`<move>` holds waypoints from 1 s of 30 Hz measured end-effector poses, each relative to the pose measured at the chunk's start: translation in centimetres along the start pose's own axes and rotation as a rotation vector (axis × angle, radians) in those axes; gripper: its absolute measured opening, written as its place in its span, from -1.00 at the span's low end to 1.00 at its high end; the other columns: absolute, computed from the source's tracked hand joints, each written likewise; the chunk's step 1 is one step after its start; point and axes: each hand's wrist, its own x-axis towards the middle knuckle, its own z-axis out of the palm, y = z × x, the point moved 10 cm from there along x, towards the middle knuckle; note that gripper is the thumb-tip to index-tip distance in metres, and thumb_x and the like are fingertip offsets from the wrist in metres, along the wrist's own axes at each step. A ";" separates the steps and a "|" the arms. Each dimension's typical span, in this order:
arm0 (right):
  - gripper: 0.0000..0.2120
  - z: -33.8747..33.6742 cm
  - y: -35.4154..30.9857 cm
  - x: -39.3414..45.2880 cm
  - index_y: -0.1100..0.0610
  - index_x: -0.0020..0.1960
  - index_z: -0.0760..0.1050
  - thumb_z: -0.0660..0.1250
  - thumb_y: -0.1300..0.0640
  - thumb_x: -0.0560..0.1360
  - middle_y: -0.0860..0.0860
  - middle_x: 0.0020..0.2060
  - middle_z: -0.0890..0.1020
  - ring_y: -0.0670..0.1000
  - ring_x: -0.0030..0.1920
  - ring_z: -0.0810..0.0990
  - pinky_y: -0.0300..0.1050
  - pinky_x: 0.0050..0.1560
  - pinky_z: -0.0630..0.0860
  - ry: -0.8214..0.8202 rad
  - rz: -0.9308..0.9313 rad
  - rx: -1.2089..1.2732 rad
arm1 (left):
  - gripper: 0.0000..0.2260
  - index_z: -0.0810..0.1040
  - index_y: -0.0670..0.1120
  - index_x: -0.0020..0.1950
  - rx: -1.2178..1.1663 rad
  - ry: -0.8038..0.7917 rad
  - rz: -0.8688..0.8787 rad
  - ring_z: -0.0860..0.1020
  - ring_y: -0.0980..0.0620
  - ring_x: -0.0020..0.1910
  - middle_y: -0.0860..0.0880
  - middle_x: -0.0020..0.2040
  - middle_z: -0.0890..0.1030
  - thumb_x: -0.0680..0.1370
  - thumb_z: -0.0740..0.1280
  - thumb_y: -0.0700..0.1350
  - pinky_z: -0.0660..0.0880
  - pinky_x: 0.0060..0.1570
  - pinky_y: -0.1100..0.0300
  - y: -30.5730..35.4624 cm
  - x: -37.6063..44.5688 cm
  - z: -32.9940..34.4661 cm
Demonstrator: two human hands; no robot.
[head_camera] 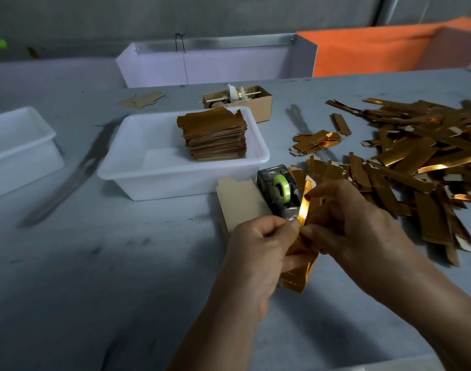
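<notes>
Both hands hold one gold foil card piece [300, 274] just above the grey table. My left hand [258, 247] grips its left side with curled fingers. My right hand [346, 223] pinches its upper edge between thumb and fingers. Right behind the hands stands a dark tape dispenser [278, 191] with a green tape roll. A beige flat card [239, 202] lies to the dispenser's left. A big heap of gold foil pieces [405, 159] spreads over the right of the table. A neat stack of gold pieces [214, 137] sits in a white tray [148, 175].
A second white tray [17, 145] stands at the far left. A small cardboard box [255, 103] with odds and ends is behind the tray. A white bin [215, 62] and an orange bin [376, 52] line the back edge. A brown card scrap [140, 100] lies at the back left.
</notes>
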 end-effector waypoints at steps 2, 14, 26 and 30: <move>-0.61 0.1 -0.2 0.0 -0.15 0.09 0.20 0.36 0.08 0.44 -0.15 -0.27 0.55 -0.24 -0.26 0.54 -0.45 -0.32 0.48 0.014 -0.007 -0.055 | -0.85 0.63 -0.21 -0.11 -0.013 0.049 0.010 0.70 -0.05 -0.18 -0.13 -0.19 0.69 0.58 0.32 -0.17 0.64 -0.08 0.07 -0.3 0.0 -0.2; -0.65 0.2 1.1 -0.3 -0.06 0.01 0.21 0.37 -0.05 0.42 -0.11 -0.28 0.50 -0.08 -0.27 0.57 -0.18 -0.25 0.56 0.023 0.133 -0.263 | -0.83 0.63 -0.05 -0.11 0.179 0.212 0.157 0.65 0.18 -0.17 0.02 -0.22 0.67 0.59 0.28 -0.07 0.52 -0.33 0.42 -0.4 -1.6 0.2; -0.55 2.6 3.8 -0.7 -0.18 0.00 0.37 0.37 -0.17 0.15 -0.13 -0.02 0.57 -0.08 0.01 0.55 -0.22 -0.17 0.45 -0.141 0.306 0.431 | -0.87 0.64 0.01 -0.14 0.093 0.188 0.118 0.69 0.08 -0.22 0.06 -0.20 0.70 0.56 0.33 -0.08 0.59 -0.29 0.26 -0.4 -1.7 -1.3; -0.71 3.2 4.2 -0.8 -0.13 -0.03 0.45 0.39 -0.03 0.27 -0.15 -0.18 0.66 -0.18 -0.18 0.62 -0.37 -0.30 0.41 -0.126 0.336 0.465 | -0.89 0.66 -0.11 -0.09 -0.030 0.126 -0.010 0.70 0.02 -0.25 -0.04 -0.20 0.71 0.55 0.35 -0.13 0.59 -0.29 0.27 -1.7 -1.3 -1.0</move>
